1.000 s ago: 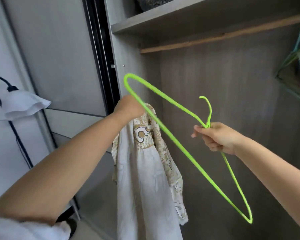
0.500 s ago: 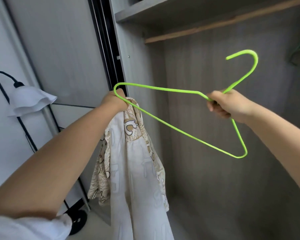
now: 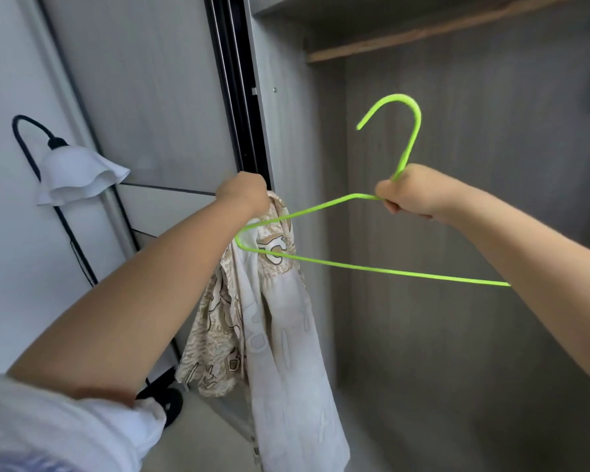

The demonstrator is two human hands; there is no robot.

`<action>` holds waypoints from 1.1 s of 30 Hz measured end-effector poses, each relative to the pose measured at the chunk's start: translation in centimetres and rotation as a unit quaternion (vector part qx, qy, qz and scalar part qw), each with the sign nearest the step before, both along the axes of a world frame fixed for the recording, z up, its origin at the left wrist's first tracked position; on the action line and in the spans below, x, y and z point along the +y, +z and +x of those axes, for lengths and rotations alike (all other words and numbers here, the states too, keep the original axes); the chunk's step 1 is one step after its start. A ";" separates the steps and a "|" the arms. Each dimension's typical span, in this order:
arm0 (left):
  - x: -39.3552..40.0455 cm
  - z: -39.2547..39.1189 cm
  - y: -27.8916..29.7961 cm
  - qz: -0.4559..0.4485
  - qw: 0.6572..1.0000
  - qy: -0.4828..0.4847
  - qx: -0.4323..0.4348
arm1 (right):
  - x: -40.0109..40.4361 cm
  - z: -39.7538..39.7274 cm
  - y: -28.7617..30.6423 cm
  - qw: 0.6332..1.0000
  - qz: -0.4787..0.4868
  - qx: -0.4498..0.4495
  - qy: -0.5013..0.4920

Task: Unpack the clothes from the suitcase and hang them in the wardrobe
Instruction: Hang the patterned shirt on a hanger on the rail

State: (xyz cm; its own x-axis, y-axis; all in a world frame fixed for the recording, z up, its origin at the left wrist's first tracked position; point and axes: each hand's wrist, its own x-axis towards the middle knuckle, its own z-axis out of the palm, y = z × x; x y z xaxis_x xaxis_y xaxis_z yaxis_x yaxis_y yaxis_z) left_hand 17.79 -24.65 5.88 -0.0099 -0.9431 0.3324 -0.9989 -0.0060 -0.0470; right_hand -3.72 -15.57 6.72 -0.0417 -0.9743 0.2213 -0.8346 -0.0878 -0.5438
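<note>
the green hanger (image 3: pixel 382 267) has turned since a moment ago: its hook now points up, and its left tip has dropped down below the left hand (image 3: pixel 244 195) and pokes into the top of the cloth.

the left hand has its fingers bunched tight round the top of the cream and tan shirt (image 3: pixel 269 321), which hangs down long in front of the open wardrobe (image 3: pixel 457 233). the right hand (image 3: pixel 411 195) has its fingers wrapped round the hanger's neck, just under the hook. the suitcase is not in view.

things could go wrong here. the shirt is all bunched up, so the hanger tip may go into a fold and not into the neck hole. the cloth looks thin and slippy, so it might slide off the thin wire. if the left hand lets go too soon, the shirt may fall to the floor. the wooden rail (image 3: pixel 457 32) is high up, so the hook may miss it.
</note>
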 end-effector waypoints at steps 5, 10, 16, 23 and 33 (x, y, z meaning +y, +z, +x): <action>0.2 0.9 -0.4 -0.030 0.999 0.029 0.000 | 0.7 -0.3 0.4 1.000 -0.002 0.025 -0.012; 0.4 1.9 -0.5 -0.025 0.999 0.032 0.019 | 1.3 -0.9 0.7 1.000 -0.022 0.009 -0.018; 0.9 1.8 -0.3 -0.009 0.998 0.000 0.057 | 0.8 -0.1 -0.2 1.000 -0.019 0.001 0.010; 1.4 2.7 -0.4 0.013 0.994 0.012 0.107 | 0.8 -0.8 0.4 0.999 -0.014 -0.027 0.016; 3.3 -0.5 -0.1 0.011 0.989 -0.067 0.130 | -0.4 1.0 -3.0 0.994 0.047 -0.071 0.073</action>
